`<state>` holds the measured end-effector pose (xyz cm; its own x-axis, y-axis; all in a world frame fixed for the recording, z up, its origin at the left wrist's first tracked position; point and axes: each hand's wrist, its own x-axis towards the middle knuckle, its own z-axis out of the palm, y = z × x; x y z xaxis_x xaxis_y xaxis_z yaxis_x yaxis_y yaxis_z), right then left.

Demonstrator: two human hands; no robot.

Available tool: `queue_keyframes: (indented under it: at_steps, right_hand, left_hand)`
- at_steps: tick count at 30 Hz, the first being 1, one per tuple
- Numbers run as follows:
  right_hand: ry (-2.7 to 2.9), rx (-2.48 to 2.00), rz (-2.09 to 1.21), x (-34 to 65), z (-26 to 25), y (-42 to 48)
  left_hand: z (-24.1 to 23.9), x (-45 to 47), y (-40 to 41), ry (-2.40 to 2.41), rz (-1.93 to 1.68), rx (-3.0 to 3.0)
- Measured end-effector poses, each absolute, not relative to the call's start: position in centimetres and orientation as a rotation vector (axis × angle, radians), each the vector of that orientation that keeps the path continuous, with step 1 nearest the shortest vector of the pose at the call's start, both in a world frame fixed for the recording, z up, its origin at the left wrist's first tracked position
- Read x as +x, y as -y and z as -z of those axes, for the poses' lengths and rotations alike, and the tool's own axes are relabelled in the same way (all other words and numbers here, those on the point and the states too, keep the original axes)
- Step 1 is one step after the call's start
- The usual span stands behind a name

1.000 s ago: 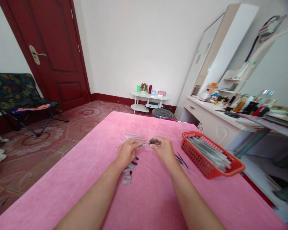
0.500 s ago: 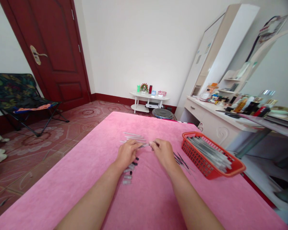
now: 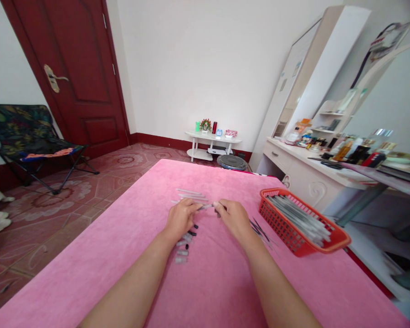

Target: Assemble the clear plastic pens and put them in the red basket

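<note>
Over the pink cloth, my left hand [image 3: 181, 218] pinches one end of a slim translucent pen [image 3: 205, 207]. My right hand [image 3: 233, 219] has its fingertips closed on the pen's other end; a small dark piece shows under those fingers, too blurred to name. Several clear pen barrels [image 3: 193, 196] lie just beyond my left hand. Nearer to me, a row of clear and black pen caps [image 3: 181, 253] runs along the left forearm. Thin dark refills [image 3: 261, 231] lie to the right of my right wrist.
A red plastic basket [image 3: 283, 234] full of grey pen parts [image 3: 300, 216] stands on the right of the pink-covered table [image 3: 99, 269]. Beyond the table are a low white stand [image 3: 213, 135] and a round dark lid [image 3: 231, 162]. A cluttered dressing table [image 3: 314, 168] is at right, a folding chair [image 3: 37, 132] at left.
My hands keep almost the same place. The right fingers have shifted slightly on the pen's end, and the small dark piece beneath them shows more.
</note>
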<state>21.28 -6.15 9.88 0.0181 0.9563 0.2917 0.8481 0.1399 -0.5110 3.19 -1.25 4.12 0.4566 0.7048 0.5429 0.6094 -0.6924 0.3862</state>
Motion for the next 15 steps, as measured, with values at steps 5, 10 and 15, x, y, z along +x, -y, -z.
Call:
queue_keyframes:
  at_steps: [5, 10, 15]
  right_hand:
    - [1.865, -1.7, -0.177, 20.98, -10.12, 6.35]
    - [1.819, -1.84, -0.103, 21.16, -10.22, 6.36]
    - [1.851, -1.719, -0.209, 21.55, -10.12, 6.02]
  left_hand:
    - [-4.03, 3.22, 1.27, -1.147, -1.029, 2.591]
    - [-3.86, 3.31, 1.22, -1.132, -1.012, 2.629]
    - [-3.85, 3.24, 1.09, -1.145, -1.039, 2.554]
